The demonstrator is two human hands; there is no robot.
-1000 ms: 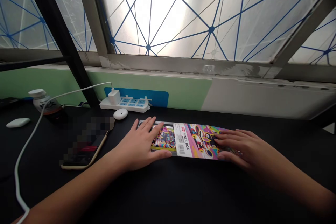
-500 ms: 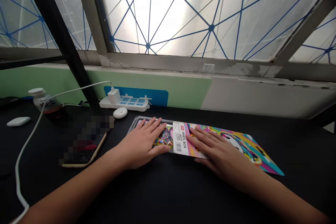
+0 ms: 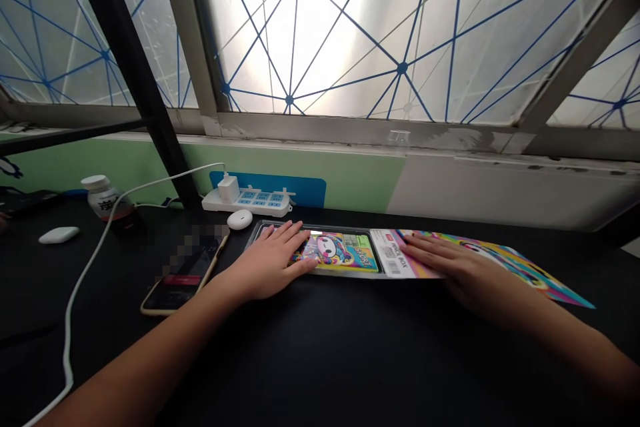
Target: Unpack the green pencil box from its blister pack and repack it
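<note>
On the black table lies a pencil box with a bright cartoon picture, set in a clear plastic tray. My left hand rests flat across the left part of the tray, fingers stretched out. A colourful cardboard sleeve, its white label reading "PENCIL BOX", overlaps or meets the tray's right end. My right hand lies flat on this sleeve with its fingers extended; its thumb is hidden. Under the left hand, part of the box is covered.
A phone lies left of the tray. Behind stand a power strip with a plugged-in charger and a round white case. A white cable runs down the left, near a bottle and a white mouse-like object.
My right hand has slid the cardboard sleeve to the right, uncovering more of the pencil box. My left hand stays on the tray. The camera view has shifted slightly.
</note>
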